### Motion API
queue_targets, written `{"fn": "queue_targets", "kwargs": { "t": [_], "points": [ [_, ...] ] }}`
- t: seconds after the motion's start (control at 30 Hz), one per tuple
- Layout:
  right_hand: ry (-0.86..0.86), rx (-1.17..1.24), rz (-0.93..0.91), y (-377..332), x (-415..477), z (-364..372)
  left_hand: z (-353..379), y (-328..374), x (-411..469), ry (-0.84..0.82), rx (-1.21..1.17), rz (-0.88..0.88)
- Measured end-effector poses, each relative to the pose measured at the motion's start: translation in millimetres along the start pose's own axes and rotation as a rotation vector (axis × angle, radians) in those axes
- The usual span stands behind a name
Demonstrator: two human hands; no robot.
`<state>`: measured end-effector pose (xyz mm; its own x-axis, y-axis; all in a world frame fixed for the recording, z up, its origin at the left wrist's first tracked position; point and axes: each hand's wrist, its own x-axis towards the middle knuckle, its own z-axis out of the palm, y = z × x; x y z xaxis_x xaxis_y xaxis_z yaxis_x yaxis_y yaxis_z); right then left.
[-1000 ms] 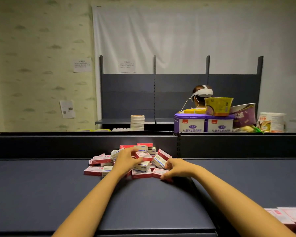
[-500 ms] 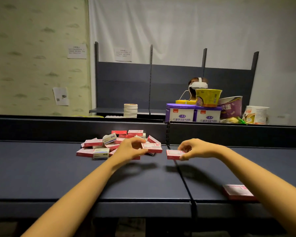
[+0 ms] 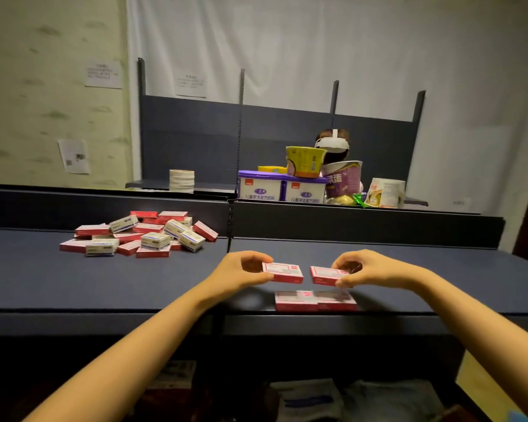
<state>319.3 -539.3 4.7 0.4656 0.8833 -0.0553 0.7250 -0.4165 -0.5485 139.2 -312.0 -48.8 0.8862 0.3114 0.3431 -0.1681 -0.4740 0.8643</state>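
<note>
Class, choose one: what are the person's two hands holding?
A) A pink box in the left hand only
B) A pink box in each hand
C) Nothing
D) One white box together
B: the left hand pinches a first pink box and the right hand pinches a second pink box, the two held apart.

Worn on the head, wide-angle. Looks forward and slightly down over the bench (image 3: pixel 104 284), close above left hand (image 3: pixel 241 271) and right hand (image 3: pixel 375 269), reaching back to the shelving (image 3: pixel 195 132) by the wall.
</note>
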Motion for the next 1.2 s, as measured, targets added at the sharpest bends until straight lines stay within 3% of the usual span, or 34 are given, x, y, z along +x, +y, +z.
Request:
{"fn": "queue_targets", "kwargs": {
  "t": [0.23, 0.73, 0.9, 1.2],
  "points": [
    [-0.001, 0.038, 0.025, 24, -4, -3, 22, 7, 2, -0.069, 0.016, -0.114],
    [-0.228, 0.193, 0.046, 24, 19, 5, 8, 6, 12, -0.234, 0.270, -0.218],
    [-0.332, 0.074, 0.084, 25, 15, 7, 11, 14, 10, -0.428, 0.374, -0.288],
    [-0.255, 0.024, 0.050, 27, 15, 14, 24, 22, 6, -0.417, 0.568, -0.164]
  ]
}}
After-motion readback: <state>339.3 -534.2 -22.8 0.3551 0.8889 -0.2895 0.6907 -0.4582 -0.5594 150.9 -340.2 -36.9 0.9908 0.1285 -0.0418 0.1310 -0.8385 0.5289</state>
